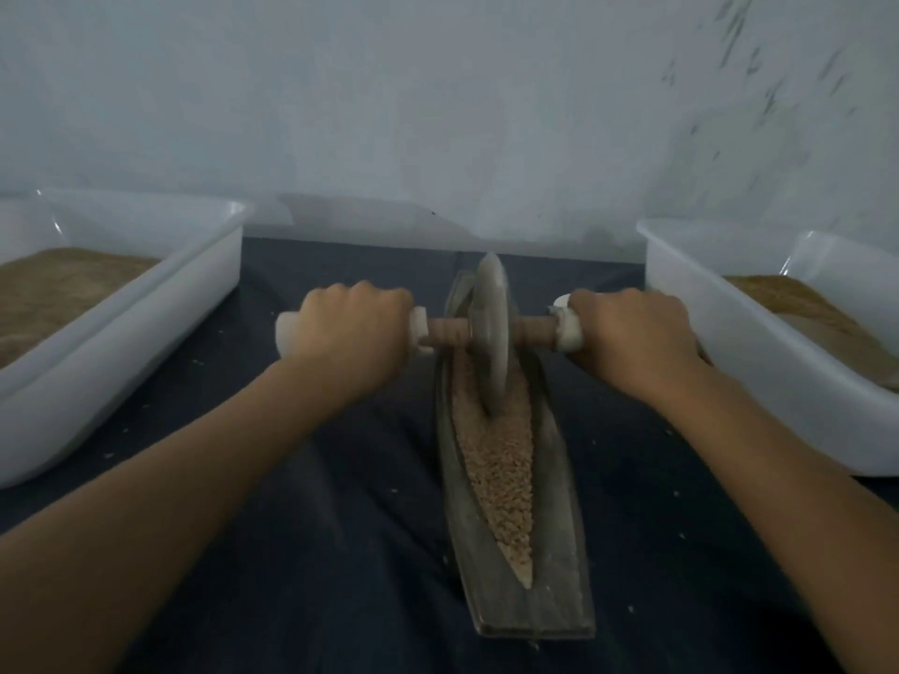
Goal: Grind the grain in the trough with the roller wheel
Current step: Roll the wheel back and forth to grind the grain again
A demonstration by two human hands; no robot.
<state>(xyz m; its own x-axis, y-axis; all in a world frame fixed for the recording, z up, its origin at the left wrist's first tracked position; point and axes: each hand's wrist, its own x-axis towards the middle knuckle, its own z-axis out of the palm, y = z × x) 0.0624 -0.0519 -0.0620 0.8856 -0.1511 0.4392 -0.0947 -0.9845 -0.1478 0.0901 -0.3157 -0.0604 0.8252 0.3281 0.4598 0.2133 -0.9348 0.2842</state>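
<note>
On the dark-covered bench, the trough holds grain under the roller wheel, whose handles the left hand and right hand grip.

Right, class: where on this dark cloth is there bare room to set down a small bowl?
Free: the dark cloth between the left white plastic tub and the long wooden trough, under the left forearm; likewise between trough and right white plastic tub. Crowded: around the stone roller wheel, where both hands grip its handles.
</note>
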